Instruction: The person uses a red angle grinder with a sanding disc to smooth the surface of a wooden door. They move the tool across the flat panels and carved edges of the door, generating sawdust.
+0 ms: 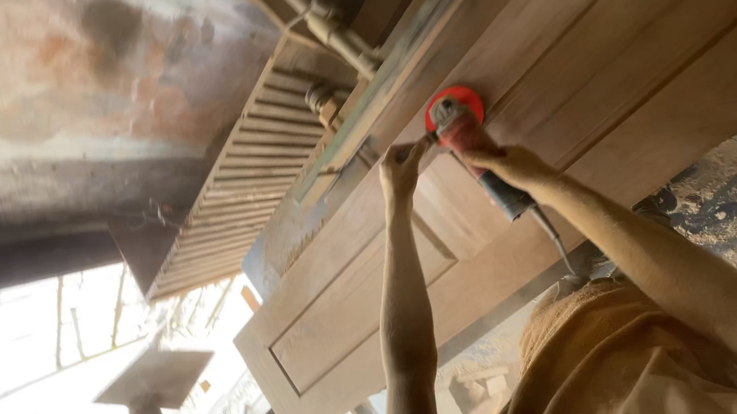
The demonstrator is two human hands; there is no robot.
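Your dusty shirt [622,363] sits closest. Your right hand [503,164] is wrapped around the red sander [460,124], whose disc lies on the wooden door panel [556,78]; your left hand [401,169] pinches its side handle. Keep the disc flat and follow the grain.

Daylight blows out white below the shutter [229,185]; the door [556,78] above is evenly lit, softly motion-blurred, with the wall beside it dim.
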